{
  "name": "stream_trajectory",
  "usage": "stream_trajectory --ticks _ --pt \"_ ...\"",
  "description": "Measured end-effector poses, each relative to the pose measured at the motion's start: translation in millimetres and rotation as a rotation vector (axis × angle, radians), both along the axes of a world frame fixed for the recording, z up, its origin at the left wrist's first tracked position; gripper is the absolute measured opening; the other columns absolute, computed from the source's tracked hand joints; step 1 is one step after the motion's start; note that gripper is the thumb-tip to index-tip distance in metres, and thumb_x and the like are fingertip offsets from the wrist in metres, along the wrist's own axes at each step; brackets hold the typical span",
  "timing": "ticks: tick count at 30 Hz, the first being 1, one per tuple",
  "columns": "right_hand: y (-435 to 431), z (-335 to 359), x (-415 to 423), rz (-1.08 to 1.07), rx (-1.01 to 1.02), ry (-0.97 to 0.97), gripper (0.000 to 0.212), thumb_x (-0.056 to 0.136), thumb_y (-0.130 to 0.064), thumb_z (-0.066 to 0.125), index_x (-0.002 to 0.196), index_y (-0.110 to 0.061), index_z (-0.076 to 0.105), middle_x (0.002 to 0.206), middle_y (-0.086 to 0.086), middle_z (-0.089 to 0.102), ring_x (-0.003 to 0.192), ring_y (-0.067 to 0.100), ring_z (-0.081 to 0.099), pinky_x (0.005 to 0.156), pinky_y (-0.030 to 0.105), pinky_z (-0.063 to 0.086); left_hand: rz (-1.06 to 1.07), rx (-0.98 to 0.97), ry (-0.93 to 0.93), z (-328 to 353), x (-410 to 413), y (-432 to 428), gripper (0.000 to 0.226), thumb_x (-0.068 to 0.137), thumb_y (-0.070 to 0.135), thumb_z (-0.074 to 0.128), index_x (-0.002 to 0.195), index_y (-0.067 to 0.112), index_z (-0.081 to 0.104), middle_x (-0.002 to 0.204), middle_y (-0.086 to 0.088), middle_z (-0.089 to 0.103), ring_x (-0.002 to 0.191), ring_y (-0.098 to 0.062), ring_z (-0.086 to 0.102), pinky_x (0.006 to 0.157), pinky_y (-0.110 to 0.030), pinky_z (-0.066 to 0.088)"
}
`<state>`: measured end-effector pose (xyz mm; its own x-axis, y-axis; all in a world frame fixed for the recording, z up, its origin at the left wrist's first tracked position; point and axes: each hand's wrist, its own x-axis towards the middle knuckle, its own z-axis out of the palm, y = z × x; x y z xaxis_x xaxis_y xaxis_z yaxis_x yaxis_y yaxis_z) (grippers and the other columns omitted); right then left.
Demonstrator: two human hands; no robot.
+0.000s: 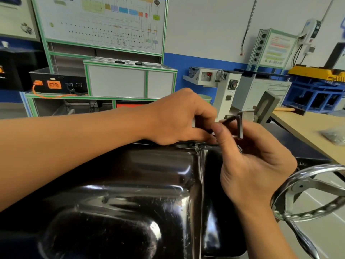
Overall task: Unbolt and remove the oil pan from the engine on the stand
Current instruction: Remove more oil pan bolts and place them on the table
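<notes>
The glossy black oil pan fills the lower middle, facing up toward me on the engine. At its far rim my left hand reaches over, fingers pinched down near the flange; what they pinch is hidden. My right hand holds a dark L-shaped hex key above the pan's far right corner. The key's bend rises between the two hands. The bolt under the fingers cannot be seen.
A chrome handwheel of the stand sits close at the right, beside my right wrist. A wooden bench with a bag of small parts lies behind it. Training panels and cabinets stand along the far wall.
</notes>
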<state>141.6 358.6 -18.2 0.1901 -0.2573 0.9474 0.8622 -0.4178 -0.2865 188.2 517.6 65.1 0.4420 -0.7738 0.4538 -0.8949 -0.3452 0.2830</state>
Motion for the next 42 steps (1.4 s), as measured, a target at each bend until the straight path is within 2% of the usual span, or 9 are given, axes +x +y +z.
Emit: stream_trajectory --ticks 4,9,11,14,18,26,30,34,42 --pt "2.2 -1.1 0.0 0.038 0.001 0.049 0.016 0.09 -0.011 0.075 0.103 -0.021 0.071 0.095 -0.013 0.071 0.083 0.01 0.07 0.073 0.025 0.053 0.012 -0.027 0.043 0.1 -0.6 1.8 0.013 0.086 0.018 0.075 0.076 0.013 0.07 0.064 0.011 0.062 0.062 0.002 0.055 0.063 -0.008 0.036" --pt "2.0 3.1 -3.0 0.062 -0.045 0.141 0.014 0.095 -0.012 0.066 0.108 -0.018 0.068 0.099 -0.008 0.071 0.088 0.016 0.07 0.073 0.032 0.056 -0.035 -0.031 0.157 1.5 -3.5 7.8 0.023 0.094 0.017 0.067 0.116 0.015 0.073 0.1 0.005 0.076 0.095 -0.007 0.068 0.084 -0.019 0.051" --pt "2.5 7.9 -5.6 0.084 -0.053 0.18 0.015 0.095 -0.014 0.066 0.109 -0.019 0.068 0.099 -0.005 0.07 0.087 0.014 0.068 0.069 0.025 0.052 -0.036 -0.037 0.149 2.4 -2.6 7.8 0.017 0.094 0.016 0.067 0.109 0.015 0.076 0.093 0.006 0.077 0.091 -0.008 0.069 0.082 -0.023 0.053" --pt "4.2 14.1 -8.5 0.09 -0.028 0.173 0.015 0.091 -0.017 0.073 0.105 -0.018 0.069 0.098 0.001 0.067 0.081 0.011 0.062 0.064 0.016 0.044 -0.042 -0.055 0.123 4.2 -3.5 5.9 0.02 0.09 0.011 0.071 0.083 0.031 0.069 0.065 0.03 0.064 0.068 0.01 0.061 0.067 -0.003 0.041" --pt "6.3 13.5 -8.9 0.059 0.073 0.141 0.012 0.086 -0.014 0.079 0.097 -0.011 0.074 0.087 -0.004 0.071 0.075 0.006 0.063 0.067 0.02 0.046 -0.031 -0.101 0.094 3.7 -3.3 0.4 0.018 0.082 0.01 0.078 0.074 0.022 0.068 0.057 0.025 0.058 0.06 0.01 0.056 0.063 -0.002 0.038" --pt "5.4 10.6 -7.4 -0.023 -0.05 0.093 0.015 0.096 -0.012 0.065 0.109 -0.019 0.067 0.099 -0.012 0.067 0.088 0.005 0.066 0.074 0.028 0.052 -0.066 -0.08 0.162 3.2 -3.1 5.2 0.025 0.092 0.012 0.069 0.117 0.014 0.072 0.101 0.005 0.077 0.093 -0.002 0.07 0.083 -0.02 0.054" --pt "4.5 12.5 -8.3 -0.011 -0.071 0.154 0.017 0.094 -0.017 0.069 0.11 -0.011 0.069 0.103 -0.001 0.066 0.091 0.015 0.064 0.071 0.033 0.051 -0.061 -0.037 0.124 5.8 -4.2 5.7 0.018 0.09 0.013 0.071 0.092 0.031 0.07 0.07 0.03 0.065 0.07 0.012 0.062 0.068 -0.005 0.042" --pt "5.6 14.1 -10.2 -0.021 0.002 0.144 0.011 0.088 -0.016 0.078 0.095 -0.01 0.073 0.088 -0.001 0.07 0.079 0.015 0.067 0.068 0.033 0.053 -0.051 -0.072 0.079 6.8 -5.0 0.3 0.031 0.083 0.01 0.077 0.072 0.034 0.061 0.057 0.029 0.057 0.06 0.01 0.056 0.062 -0.003 0.038" --pt "4.4 11.6 -9.6 -0.092 -0.152 0.142 0.007 0.097 -0.013 0.063 0.103 -0.015 0.067 0.091 0.0 0.065 0.087 0.023 0.062 0.074 0.039 0.05 -0.087 -0.029 0.116 4.6 -3.1 5.6 0.014 0.091 0.008 0.068 0.09 0.021 0.072 0.069 0.029 0.064 0.068 0.01 0.06 0.065 -0.006 0.042"
